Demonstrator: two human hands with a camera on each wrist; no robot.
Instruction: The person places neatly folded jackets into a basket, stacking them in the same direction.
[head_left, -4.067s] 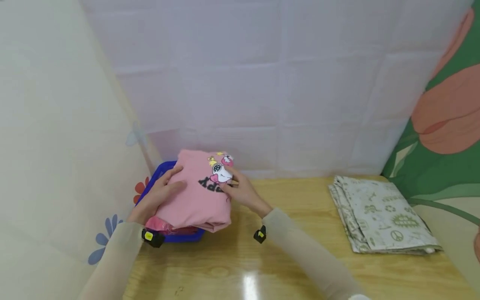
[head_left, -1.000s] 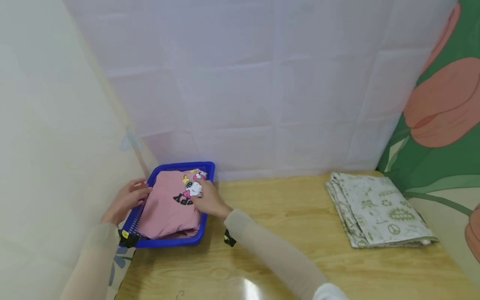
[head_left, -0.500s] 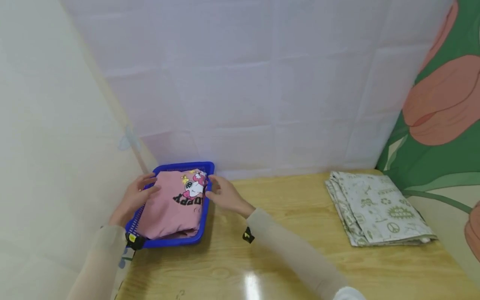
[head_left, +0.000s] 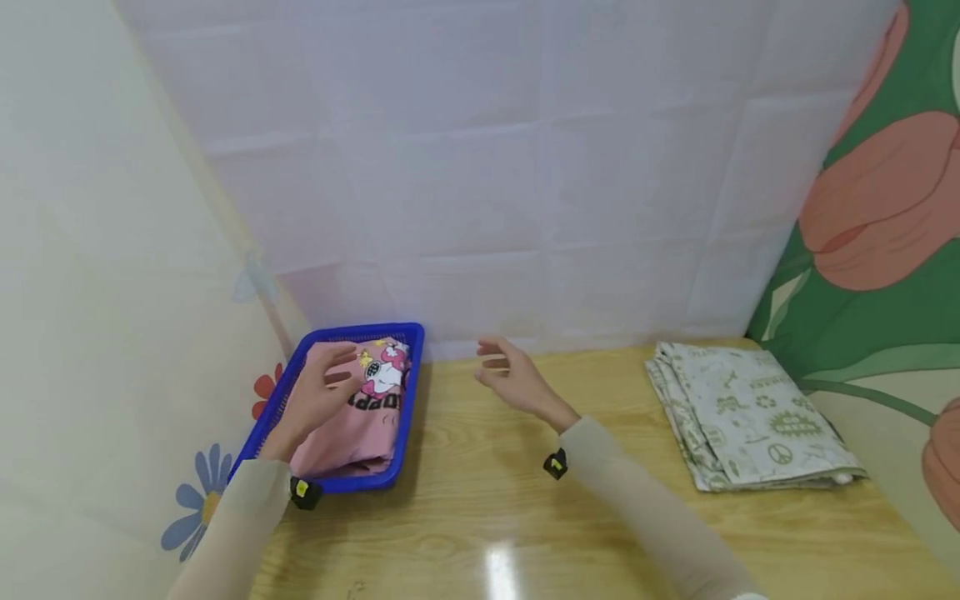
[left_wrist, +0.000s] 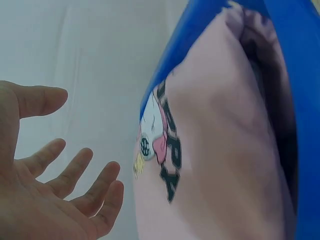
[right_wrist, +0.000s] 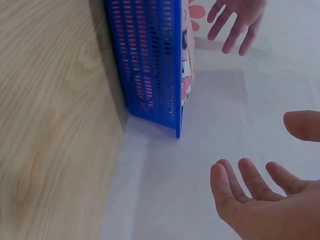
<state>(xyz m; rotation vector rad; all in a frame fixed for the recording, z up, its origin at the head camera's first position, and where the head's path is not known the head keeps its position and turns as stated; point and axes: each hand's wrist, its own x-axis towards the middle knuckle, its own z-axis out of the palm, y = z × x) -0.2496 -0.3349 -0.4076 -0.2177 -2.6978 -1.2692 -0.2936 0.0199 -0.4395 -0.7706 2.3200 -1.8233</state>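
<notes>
Seemingly done laying the pink garment inside the blue basket. Holding nothing in left hand, relaxed above the garment, or right hand, relaxed near the basket. Probably calls for withdrawing both.

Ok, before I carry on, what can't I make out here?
Head view: floor of the blue basket, covered by the pink garment.
Head view: inner layers of the patterned cloth, hidden under its top fold.
Right wrist view: rest of the left hand, cut off by the top edge.

Long, pale beige sleeves; small black wrist units bearing yellow patches
</notes>
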